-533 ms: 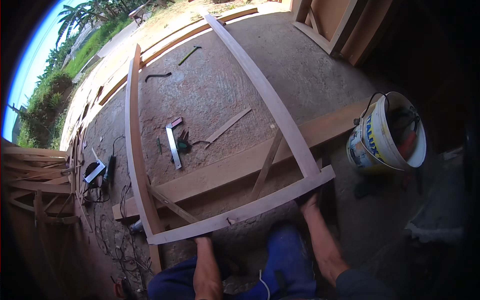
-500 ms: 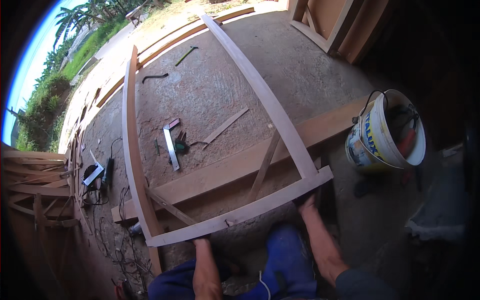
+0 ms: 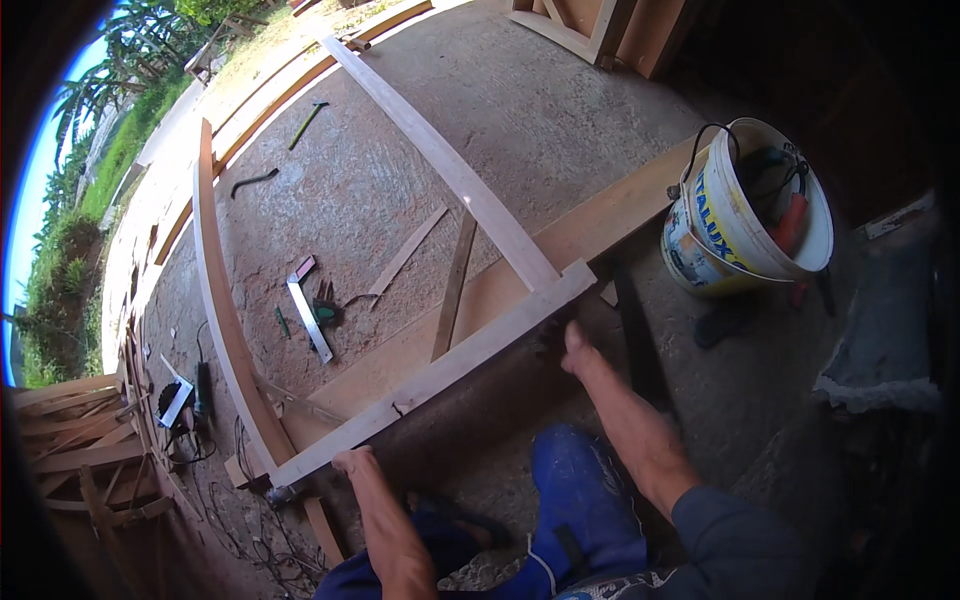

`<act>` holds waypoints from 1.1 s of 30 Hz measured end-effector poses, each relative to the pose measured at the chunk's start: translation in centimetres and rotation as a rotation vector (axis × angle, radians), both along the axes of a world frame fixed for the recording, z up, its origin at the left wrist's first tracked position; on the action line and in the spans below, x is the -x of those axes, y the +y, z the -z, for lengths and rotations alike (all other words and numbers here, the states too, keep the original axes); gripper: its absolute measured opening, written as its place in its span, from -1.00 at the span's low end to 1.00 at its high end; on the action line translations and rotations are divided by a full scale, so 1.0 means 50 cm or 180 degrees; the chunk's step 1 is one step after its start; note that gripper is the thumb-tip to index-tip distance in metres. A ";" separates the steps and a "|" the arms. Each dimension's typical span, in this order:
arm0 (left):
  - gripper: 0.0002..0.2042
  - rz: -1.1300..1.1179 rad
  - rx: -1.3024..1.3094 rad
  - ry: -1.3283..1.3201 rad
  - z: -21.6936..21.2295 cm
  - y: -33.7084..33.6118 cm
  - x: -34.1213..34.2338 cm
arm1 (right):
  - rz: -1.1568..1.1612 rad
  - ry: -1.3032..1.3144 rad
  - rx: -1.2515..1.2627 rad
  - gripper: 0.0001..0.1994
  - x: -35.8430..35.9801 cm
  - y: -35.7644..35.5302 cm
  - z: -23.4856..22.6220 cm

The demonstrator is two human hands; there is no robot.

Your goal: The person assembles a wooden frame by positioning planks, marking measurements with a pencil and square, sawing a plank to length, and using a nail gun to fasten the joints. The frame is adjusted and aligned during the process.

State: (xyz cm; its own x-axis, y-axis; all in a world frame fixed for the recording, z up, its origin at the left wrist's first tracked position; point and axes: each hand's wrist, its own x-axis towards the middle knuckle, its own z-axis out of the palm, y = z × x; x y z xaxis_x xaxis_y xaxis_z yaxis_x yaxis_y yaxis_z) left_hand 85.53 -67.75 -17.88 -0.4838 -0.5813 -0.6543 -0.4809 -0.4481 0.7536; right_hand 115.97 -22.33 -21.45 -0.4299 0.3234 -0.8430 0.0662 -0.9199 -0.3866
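Frame, wooden, one: over floor, near end above plank.
Head view: left hand loosely curled at near rail, left corner; right hand part-curled by right corner; cannot tell either's hold. Step, apparently: positioning frame; next move likely calls for even two-handed support.

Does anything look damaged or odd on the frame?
Yes: a dark mark on the near pale crosspiece, close to the left hand. It breaks the otherwise even surface; whether it is a knot or damage, I can't tell.
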 end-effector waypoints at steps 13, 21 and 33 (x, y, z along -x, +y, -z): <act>-0.20 0.5897 0.4036 0.1145 -0.193 0.527 -0.318 | -0.3350 -0.1634 -0.5209 -0.25 -0.699 -0.301 -0.141; -0.22 0.6039 0.4044 0.1048 -0.204 0.533 -0.318 | -0.4706 -0.1422 -0.5005 -0.20 -0.736 -0.246 -0.144; -0.32 0.5382 0.4230 0.1683 -0.196 0.515 -0.332 | -0.0222 -0.0758 -0.5494 -0.42 -0.639 -0.252 -0.420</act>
State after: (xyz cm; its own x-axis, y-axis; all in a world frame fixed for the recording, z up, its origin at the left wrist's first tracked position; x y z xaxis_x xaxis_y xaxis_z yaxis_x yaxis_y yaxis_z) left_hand 102.11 -41.98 -8.11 -0.8148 0.5790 -0.0314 0.5370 0.7739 0.3358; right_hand 147.94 -34.91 -0.45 -0.4094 0.8299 0.3791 0.2806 0.5099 -0.8132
